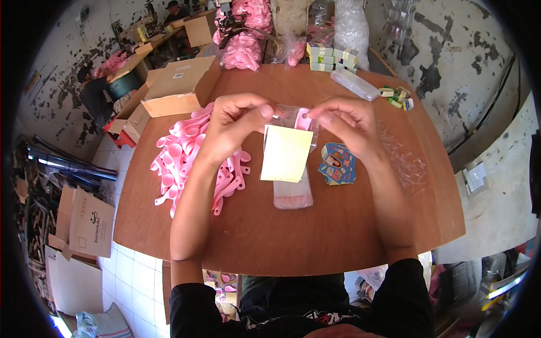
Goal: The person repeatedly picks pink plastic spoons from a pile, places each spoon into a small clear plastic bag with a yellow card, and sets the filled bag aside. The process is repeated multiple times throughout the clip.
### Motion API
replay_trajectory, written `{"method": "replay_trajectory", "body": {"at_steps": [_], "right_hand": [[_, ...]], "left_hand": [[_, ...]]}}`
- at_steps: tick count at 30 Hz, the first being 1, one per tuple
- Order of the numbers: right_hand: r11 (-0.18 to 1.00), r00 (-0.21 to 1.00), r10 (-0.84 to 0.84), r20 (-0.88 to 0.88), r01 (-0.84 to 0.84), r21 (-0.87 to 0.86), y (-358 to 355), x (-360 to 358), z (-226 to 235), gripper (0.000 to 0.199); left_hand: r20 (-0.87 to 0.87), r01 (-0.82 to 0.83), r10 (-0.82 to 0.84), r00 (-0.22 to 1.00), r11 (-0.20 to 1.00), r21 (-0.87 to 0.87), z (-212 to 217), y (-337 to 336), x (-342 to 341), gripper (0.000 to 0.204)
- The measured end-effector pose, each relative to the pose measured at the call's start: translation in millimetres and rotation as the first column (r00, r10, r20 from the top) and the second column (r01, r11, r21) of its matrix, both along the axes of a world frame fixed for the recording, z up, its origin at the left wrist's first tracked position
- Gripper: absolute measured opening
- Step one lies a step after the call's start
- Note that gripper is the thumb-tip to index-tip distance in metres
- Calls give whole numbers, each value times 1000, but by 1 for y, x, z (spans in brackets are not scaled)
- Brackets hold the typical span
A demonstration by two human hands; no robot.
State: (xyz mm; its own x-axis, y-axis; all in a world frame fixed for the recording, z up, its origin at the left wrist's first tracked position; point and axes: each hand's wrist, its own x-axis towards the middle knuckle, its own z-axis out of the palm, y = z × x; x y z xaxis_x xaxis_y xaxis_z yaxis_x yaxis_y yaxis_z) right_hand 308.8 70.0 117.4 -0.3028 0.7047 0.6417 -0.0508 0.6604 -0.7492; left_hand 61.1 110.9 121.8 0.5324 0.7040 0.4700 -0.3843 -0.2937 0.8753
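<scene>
Above the middle of the table, a small clear plastic bag (315, 139) hangs between my hands. A pale yellow card (286, 155) and a pink spoon (303, 119) show in it, the spoon's holed handle end upward near the opening. My left hand (243, 121) pinches the bag's upper left edge. At the upper right, my right hand (350, 119) has its fingers closed on the bag's edge beside the spoon handle. Below the card lies a stack of flat clear bags (293, 197), partly covered. Left of my left forearm spreads a heap of pink spoons (181, 149). Blue printed cards (338, 164) are stacked near my right wrist.
Thin clear plastic strips (406, 160) lie at the table's right. Toward the back stand bundled card packs (331, 57), a clear bag pack (355, 84), tape rolls (399, 97) and a cardboard box (183, 86). Bags of pink items (242, 50) sit beyond. Another person (176, 11) is far off.
</scene>
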Motion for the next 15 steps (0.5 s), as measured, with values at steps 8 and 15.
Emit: {"method": "replay_trajectory", "body": {"at_steps": [8,15], "right_hand": [[998,998,10,57,-7,-65,-11,-12,3,42],[991,979,-50,199,74,-113,-6,-1,-2,40]], "left_hand": [[-192,-72,106,976,982,175,12,-15,-2,39],[-493,-261,369,788,925,276,26,-104,-73,51]]}}
